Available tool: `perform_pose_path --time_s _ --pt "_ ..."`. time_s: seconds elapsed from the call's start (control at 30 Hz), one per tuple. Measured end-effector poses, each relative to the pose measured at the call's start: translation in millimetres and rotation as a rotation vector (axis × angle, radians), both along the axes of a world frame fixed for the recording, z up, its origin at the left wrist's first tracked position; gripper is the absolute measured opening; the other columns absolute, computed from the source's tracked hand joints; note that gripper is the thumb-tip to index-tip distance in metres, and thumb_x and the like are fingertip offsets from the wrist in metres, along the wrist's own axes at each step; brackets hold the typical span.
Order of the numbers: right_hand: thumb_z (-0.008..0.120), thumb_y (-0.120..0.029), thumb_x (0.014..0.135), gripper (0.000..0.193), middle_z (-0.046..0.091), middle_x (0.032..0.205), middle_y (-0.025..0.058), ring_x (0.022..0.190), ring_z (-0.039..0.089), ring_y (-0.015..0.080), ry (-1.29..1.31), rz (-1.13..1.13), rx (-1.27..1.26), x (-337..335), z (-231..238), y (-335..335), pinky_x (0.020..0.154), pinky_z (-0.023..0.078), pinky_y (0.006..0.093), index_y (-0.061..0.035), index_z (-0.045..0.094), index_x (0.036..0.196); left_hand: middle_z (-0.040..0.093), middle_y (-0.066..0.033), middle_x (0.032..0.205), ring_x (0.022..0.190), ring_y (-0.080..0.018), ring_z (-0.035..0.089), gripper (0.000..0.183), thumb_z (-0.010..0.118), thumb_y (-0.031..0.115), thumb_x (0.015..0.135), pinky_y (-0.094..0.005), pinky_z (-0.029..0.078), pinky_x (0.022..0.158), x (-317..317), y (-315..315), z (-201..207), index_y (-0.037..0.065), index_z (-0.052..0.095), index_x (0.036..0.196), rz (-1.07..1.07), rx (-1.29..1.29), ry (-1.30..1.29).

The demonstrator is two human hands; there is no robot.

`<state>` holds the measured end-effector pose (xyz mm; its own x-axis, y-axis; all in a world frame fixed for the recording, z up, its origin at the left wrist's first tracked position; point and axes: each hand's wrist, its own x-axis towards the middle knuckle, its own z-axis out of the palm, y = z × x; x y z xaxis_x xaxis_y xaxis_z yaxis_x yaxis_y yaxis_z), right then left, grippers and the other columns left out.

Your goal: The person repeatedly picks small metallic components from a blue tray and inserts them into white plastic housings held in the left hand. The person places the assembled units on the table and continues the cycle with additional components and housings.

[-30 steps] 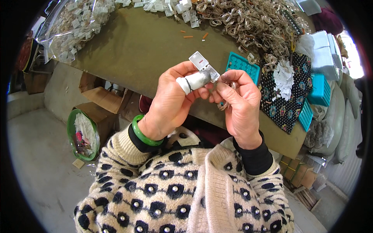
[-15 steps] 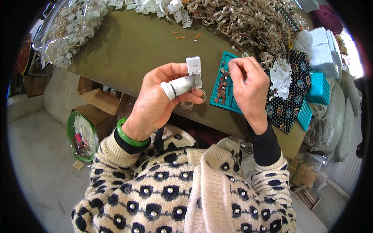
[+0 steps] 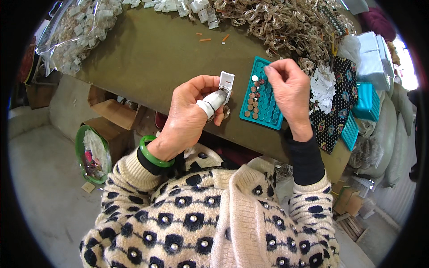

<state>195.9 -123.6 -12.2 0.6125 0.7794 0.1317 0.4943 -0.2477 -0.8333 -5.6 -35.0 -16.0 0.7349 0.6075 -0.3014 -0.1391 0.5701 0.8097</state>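
Note:
My left hand point(image 3: 185, 109) grips a small white plastic case point(image 3: 226, 81) with its hinged lid standing up. The thumb wears a white wrap point(image 3: 212, 102) and presses on the lower half of the case. A loop of clear cord point(image 3: 226, 110) hangs beneath it. Over the right part of a teal tray point(image 3: 266, 127), my right hand point(image 3: 289, 89) has thumb and forefinger pinched together; anything between them is hidden. Small brown discs point(image 3: 255, 99) sit in the tray's left pockets, and one white disc point(image 3: 254, 78) lies near its far end.
A heap of coiled clear cords point(image 3: 286, 24) covers the far right of the table. White cases point(image 3: 196, 6) lie along the far edge, and a filled plastic bag point(image 3: 76, 38) stands at left. Right of the tray are white scraps point(image 3: 322, 91) on patterned cloth and stacked teal trays point(image 3: 366, 100).
My left hand has turned the white case, and its raised lid now leans differently. The right hand stays pinched over the tray, slightly higher. The white disc is now plainly visible.

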Motion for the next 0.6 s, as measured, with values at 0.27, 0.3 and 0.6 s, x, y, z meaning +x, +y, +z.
perform_pose_path --time_s 0.27,0.3,0.6 --pt "0.064 0.004 0.083 0.015 0.063 0.086 0.0141 0.073 0.063 0.03 -0.353 0.264 -0.056 -3 11 -16 0.065 0.051 0.0357 0.0023 0.065 0.098 0.064 -0.0088 0.09 0.062 -0.0085 0.053 0.014 0.06 -0.002 0.084 -0.0213 0.039 0.047 -1 7 -5 0.002 0.062 0.097 -0.053 -0.159 -0.103" --pt "0.063 0.004 0.083 0.016 0.062 0.087 0.0145 0.075 0.063 0.0313 -0.424 0.305 -0.06 -4 11 -15 0.066 0.05 0.037 0.002 0.064 0.099 0.064 -0.0086 0.089 0.061 -0.0084 0.053 0.014 0.06 -0.002 0.083 -0.0213 0.039 0.047 -1 8 -6 0.003 0.062 0.096 -0.062 -0.177 -0.108" --pt "0.064 0.005 0.083 0.014 0.061 0.088 0.017 0.079 0.062 0.0353 -0.603 0.428 -0.197 -2 11 -10 0.069 0.05 0.04 0.0026 0.062 0.097 0.068 -0.0125 0.102 0.076 -0.0162 0.066 0.028 0.065 0.005 0.088 -0.0282 0.056 0.062 2 9 -6 -0.001 0.063 0.115 -0.024 -0.222 -0.105"
